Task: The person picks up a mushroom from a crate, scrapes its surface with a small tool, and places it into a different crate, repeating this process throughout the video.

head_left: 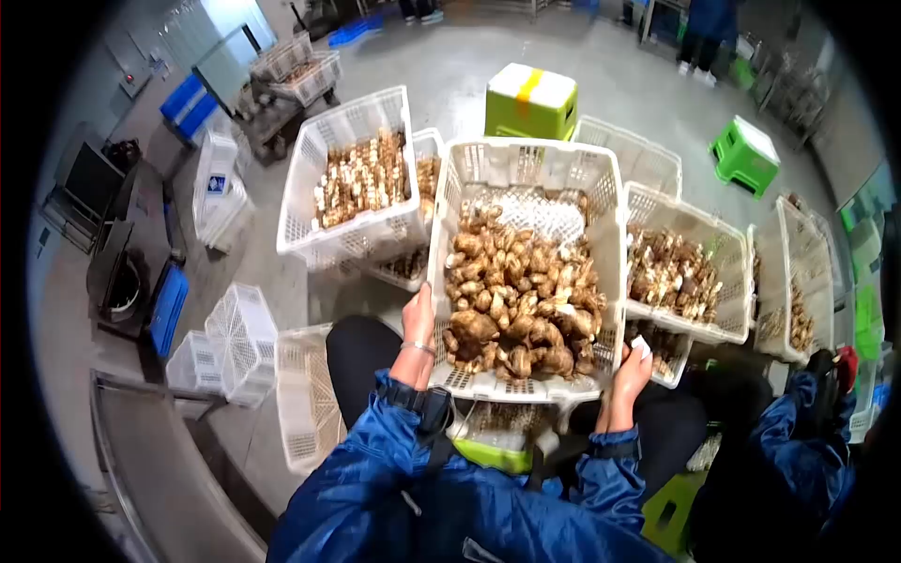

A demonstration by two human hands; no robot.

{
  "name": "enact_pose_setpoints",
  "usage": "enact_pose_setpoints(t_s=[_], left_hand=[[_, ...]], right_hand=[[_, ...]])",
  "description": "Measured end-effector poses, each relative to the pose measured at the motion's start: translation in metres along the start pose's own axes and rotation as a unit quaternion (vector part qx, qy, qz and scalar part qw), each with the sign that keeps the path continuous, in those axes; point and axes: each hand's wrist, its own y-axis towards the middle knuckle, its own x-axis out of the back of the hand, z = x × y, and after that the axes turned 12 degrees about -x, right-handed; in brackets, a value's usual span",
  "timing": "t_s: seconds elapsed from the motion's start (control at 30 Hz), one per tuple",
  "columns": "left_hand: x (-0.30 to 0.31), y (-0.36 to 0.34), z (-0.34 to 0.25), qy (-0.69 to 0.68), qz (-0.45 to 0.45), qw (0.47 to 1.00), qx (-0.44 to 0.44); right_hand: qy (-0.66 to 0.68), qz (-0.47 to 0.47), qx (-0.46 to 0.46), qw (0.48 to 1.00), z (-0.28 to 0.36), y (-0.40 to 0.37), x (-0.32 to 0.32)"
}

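A white plastic basket (527, 152) is right in front of me at lap height, tilted toward me. Brown, knobbly mushroom-like pieces (526, 291) fill its near and middle part, with larger lumps at the near end. My left hand (419, 319) is closed on the basket's left side near the front corner. On the opposite side, my right hand (630, 377) grips near the front right corner; something small and white shows at its thumb. The fingertips of both hands are partly hidden by the basket walls.
Beside the basket stand a left crate (300, 202) and a right crate (737, 300), both holding similar pieces. A green-and-white box (531, 98) is behind. Green stool (744, 158) stands at right. A co-worker's blue sleeve (807, 432) is close on my right.
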Motion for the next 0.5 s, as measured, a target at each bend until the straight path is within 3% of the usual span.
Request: enact_pose_setpoints(t_s=[0.03,0.07,0.1,0.17,0.23,0.3,0.33,0.43,0.5], left_hand=[[0.001,-0.003,0.009,0.015,0.0,0.998,0.057],[0.003,-0.011,0.015,0.06,0.002,0.998,0.018],[-0.005,-0.028,-0.011,0.045,-0.025,0.999,0.015],[0.001,-0.017,0.018,0.001,-0.002,1.0,0.011],[0.001,-0.022,0.003,0.032,-0.023,0.999,0.0],[0.0,-0.026,-0.024,0.099,0.001,0.994,0.034],[-0.005,-0.025,-0.022,0.039,-0.008,0.999,0.01],[-0.003,-0.027,-0.024,0.087,-0.022,0.996,-0.012],[-0.006,-0.041,-0.048,-0.083,-0.041,0.99,-0.106]], right_hand=[[-0.07,-0.008,-0.015,0.997,-0.002,0.0,0.002],[-0.03,0.0,-0.02,0.999,-0.007,-0.006,-0.002],[-0.129,-0.022,0.007,0.991,-0.015,-0.007,0.003],[-0.059,-0.031,-0.017,0.998,-0.025,-0.006,0.007],[0.02,-0.021,-0.067,0.997,-0.008,-0.032,0.0],[0.014,-0.065,-0.046,0.997,-0.008,-0.028,-0.004],[-0.027,-0.059,-0.022,0.998,-0.009,-0.029,0.001],[-0.001,-0.045,-0.046,0.998,-0.002,-0.033,0.001],[0.107,-0.042,-0.042,0.992,0.006,-0.048,-0.012]])
